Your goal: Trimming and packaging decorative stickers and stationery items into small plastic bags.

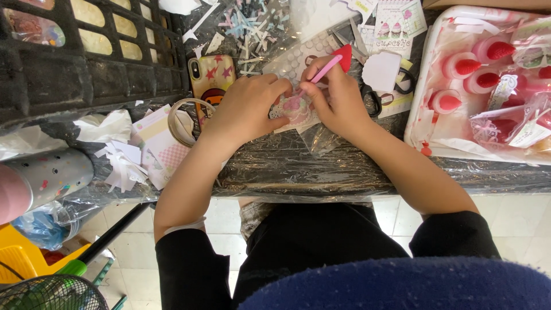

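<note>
Head view looks straight down on my two hands over a table [344,172] wrapped in clear plastic film. My right hand [338,100] is closed around a pink pen-like tool [328,68] with a red heart-shaped end, its tip pressed down on a small round pink-and-white craft piece [294,109]. My left hand [248,106] is curled, thumb and fingertips pinning that piece by its left edge against a clear plastic sleeve [313,135] beneath it. Judging by the colour already on the piece, I take the decorating to be partly done; how much of its surface is left bare I cannot tell, since my fingers cover much of it. A dotted sheet [298,57] lies just beyond my fingers. To my right a white tray [419,115] holds several small white bottles with red pointed caps [468,66] and some clear packets [516,123] of pink items. At upper left a black crate [74,74] stands, its contents barely showing through the slots. A phone in a star-patterned case [211,77] and a roll of tape [182,119] lie beside my left wrist, with paper scraps [123,163] near the table edge.
</note>
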